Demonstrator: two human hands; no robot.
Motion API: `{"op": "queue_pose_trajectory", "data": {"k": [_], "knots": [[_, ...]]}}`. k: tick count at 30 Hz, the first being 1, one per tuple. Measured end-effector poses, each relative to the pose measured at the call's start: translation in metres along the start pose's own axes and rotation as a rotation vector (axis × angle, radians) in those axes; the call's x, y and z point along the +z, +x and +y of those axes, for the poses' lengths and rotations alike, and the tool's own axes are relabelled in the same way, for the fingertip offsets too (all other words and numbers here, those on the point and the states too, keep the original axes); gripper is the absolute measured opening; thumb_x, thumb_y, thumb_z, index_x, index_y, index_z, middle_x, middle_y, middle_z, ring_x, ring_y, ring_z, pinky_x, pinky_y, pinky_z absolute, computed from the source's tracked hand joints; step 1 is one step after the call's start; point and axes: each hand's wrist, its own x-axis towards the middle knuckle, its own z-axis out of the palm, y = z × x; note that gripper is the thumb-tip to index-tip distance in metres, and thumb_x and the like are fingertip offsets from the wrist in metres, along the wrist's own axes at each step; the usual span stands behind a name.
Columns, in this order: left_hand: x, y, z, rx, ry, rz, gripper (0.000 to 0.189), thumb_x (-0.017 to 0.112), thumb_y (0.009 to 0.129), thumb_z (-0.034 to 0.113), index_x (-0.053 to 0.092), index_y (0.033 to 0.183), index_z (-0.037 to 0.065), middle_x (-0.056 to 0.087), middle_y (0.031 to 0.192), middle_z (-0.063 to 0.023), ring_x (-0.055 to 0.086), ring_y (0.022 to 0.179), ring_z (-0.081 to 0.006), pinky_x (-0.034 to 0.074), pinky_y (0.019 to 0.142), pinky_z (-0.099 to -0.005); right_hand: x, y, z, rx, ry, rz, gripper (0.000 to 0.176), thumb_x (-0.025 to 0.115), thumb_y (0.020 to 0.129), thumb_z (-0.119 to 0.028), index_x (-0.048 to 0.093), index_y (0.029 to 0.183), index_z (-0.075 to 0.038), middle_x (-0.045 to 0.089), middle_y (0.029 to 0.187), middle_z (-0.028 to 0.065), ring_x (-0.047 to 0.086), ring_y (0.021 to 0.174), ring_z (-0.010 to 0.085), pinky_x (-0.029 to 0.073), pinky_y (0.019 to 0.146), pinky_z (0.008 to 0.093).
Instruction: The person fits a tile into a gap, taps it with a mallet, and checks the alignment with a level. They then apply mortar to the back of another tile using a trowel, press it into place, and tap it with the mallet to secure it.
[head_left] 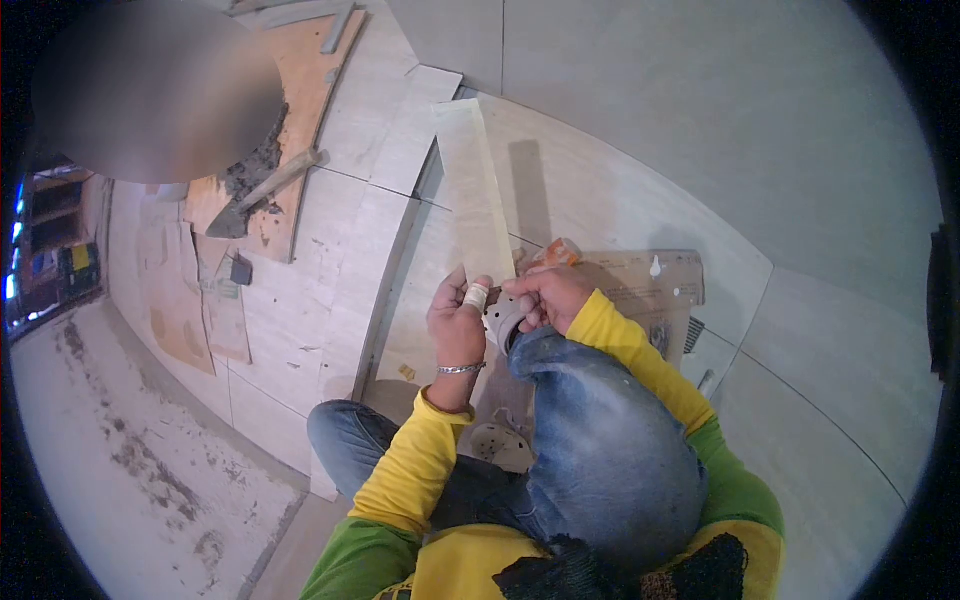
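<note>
Closest in, the raised right knee (600,440) in blue jeans sits just under the work, and a pale perforated disc (497,447) lies on the floor between the legs. Above the knee the left hand (458,322), with a taped finger (476,296) and a bracelet (460,369), has its grip closed round the near end of the narrow tile strip (475,195). The right hand (548,295) has its grip curled over a round grey piece (503,322) pressed at that same end. The strip runs away from the body, its far end lying over the tiled floor (650,130). To my eye the work goes best with the strip braced against the knee so it cannot swing, the grey piece square to the edge, and the taped finger clear of the contact. Beyond the hands lie an orange thing (556,252) and a cardboard sheet (650,285); farther left, a trowel (262,190) rests in mortar on a wooden board (300,110)
</note>
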Motion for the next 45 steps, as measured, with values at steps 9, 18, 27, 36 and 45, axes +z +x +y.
{"op": "queue_pose_trajectory", "data": {"k": [9,18,27,36,45], "knots": [[-0.018,0.004,0.0,0.127,0.048,-0.063,0.028,0.061,0.091,0.004,0.059,0.118,-0.004,0.067,0.098,-0.01,0.066,0.081,-0.0168,0.057,0.074,-0.0306,-0.006,-0.019,-0.022,-0.404,-0.185,-0.037,0.019,0.069,0.083,-0.016,0.059,0.079,-0.001,0.055,0.065,0.0063,0.054,0.051,0.0164,0.05,0.046,0.0326],[-0.053,-0.013,0.024,-0.291,0.001,-0.274,0.026,0.062,0.089,0.005,0.062,0.115,0.001,0.066,0.097,-0.0064,0.065,0.08,-0.0172,0.058,0.071,-0.0313,-0.047,-0.027,-0.072,-0.593,-0.03,0.172,0.019,0.064,0.088,-0.019,0.058,0.081,-0.002,0.056,0.068,0.0044,0.055,0.057,0.0142,0.05,0.055,0.0266],[-0.1,-0.023,0.049,-0.291,0.236,-0.37,0.025,0.061,0.09,0.008,0.064,0.113,0.0,0.068,0.097,-0.0061,0.065,0.081,-0.0145,0.054,0.071,-0.0274,-0.111,-0.018,-0.103,-0.723,0.054,0.597,0.017,0.064,0.087,-0.018,0.061,0.09,-0.003,0.057,0.074,0.0051,0.057,0.06,0.016,0.053,0.056,0.0297],[-0.198,-0.024,0.056,-0.349,0.498,-0.327,0.026,0.064,0.09,0.009,0.066,0.114,0.0,0.068,0.092,-0.003,0.061,0.077,-0.0113,0.05,0.069,-0.0256,-0.339,-0.066,-0.061,-0.513,0.046,1.119,0.028,0.056,0.093,-0.027,0.062,0.101,0.0,0.058,0.072,0.0102,0.054,0.047,0.019,0.051,0.044,0.0329],[-0.18,-0.02,0.044,-0.306,0.476,-0.34,0.023,0.064,0.09,0.011,0.067,0.111,0.0,0.068,0.09,-0.0033,0.061,0.077,-0.0103,0.049,0.068,-0.0251,-0.222,-0.033,-0.038,-0.132,-1.727,0.821,0.035,0.071,0.079,-0.03,0.064,0.099,-0.002,0.066,0.093,0.0167,0.065,0.09,0.0265,0.054,0.07,0.0397]]}}
